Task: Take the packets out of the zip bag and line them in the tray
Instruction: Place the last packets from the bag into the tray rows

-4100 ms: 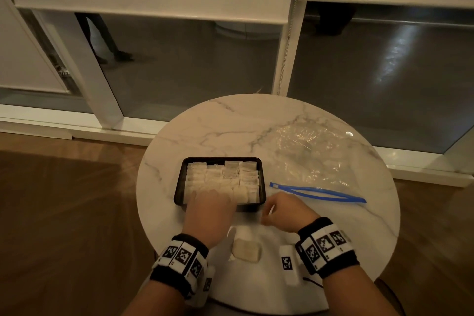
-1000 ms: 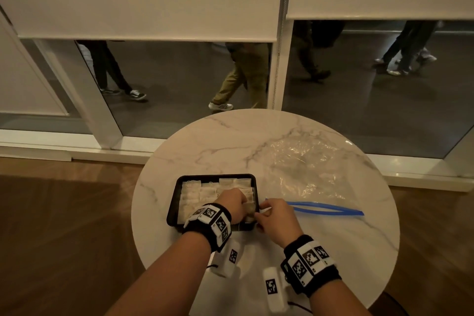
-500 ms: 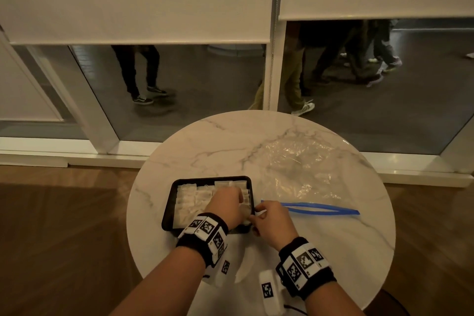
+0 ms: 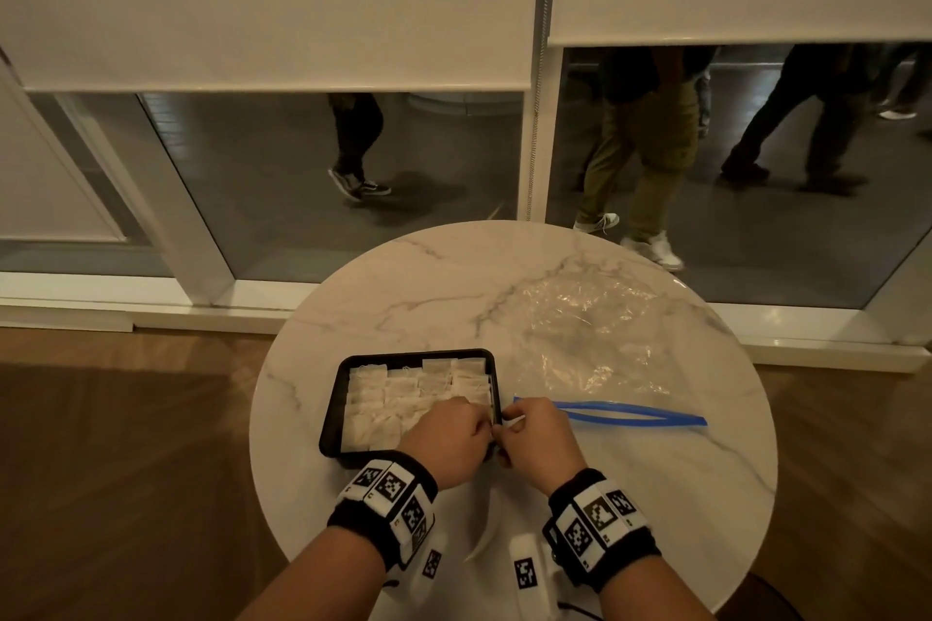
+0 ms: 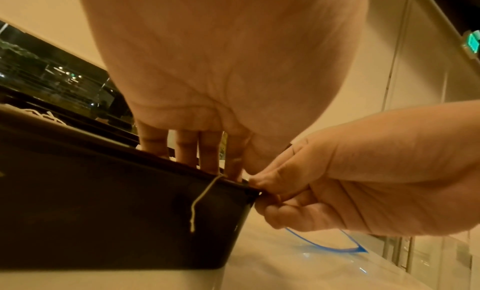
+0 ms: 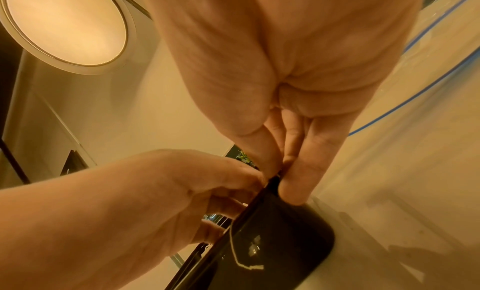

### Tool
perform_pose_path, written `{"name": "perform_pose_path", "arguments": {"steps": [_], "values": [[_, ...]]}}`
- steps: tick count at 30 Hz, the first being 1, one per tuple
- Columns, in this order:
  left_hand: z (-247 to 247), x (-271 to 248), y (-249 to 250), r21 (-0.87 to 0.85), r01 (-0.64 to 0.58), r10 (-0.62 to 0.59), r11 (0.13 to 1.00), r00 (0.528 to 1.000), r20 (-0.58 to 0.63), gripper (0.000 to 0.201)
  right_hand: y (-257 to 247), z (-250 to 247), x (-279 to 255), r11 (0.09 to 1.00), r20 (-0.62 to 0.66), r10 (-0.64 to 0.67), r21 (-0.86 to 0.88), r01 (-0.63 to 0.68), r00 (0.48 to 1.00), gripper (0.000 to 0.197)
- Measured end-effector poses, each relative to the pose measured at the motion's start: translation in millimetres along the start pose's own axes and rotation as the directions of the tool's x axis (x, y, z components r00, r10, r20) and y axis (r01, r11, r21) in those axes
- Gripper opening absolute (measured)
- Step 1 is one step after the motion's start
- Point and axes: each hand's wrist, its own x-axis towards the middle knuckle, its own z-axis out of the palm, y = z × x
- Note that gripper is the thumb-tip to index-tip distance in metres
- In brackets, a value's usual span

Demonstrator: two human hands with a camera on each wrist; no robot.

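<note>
The head view is dimly and warmly lit, with the window frames bowed at its edges. Glare is seen on the zip bag and shadow beside the wristbands. In the right wrist view a round ceiling lamp glows; nearby skin is rendered soft and orange.

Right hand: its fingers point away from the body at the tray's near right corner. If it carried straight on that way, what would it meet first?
Probably the black tray: the right hand already touches its corner rim, beside the left hand. Slightly further right, it would reach the zip bag and its blue zip instead.
</note>
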Motion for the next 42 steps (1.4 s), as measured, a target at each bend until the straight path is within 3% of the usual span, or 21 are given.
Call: {"name": "perform_pose_path", "arguments": {"steps": [4,9,14,19,35,42], "values": [[4,-9,-3,0.152,0.024,-0.039,0.988,0.995,0.091,0.049,0,2,1,1.0,-0.006,0.002,0.002,-0.002,1.0,0.011],[0,-13,-12,0.111,0.041,-0.046,0.993,0.998,0.039,0.047,-2,2,-1,1.0,-0.014,0.016,-0.018,-0.016,1.0,0.011],[-1,-14,-12,0.142,0.076,-0.103,0.987,0.976,0.192,0.05,-6,3,-1,0.999,-0.014,0.032,-0.024,-0.032,0.999,0.011],[0,-14,-6,0.124,0.11,-0.137,0.986,0.963,0.234,0.051,-6,4,-1,0.998,-0.047,0.057,0.008,-0.057,0.997,0.016],[2,-15,-9,0.209,0.078,-0.121,0.975,0.972,0.199,0.047,-8,5,-2,0.995,-0.036,0.085,0.05,-0.083,0.996,0.015],[1,-16,-16,0.166,0.085,-0.101,0.982,0.99,0.095,0.048,-14,1,-8,0.995,-0.048,0.091,0.032,-0.09,0.995,0.012]]}}
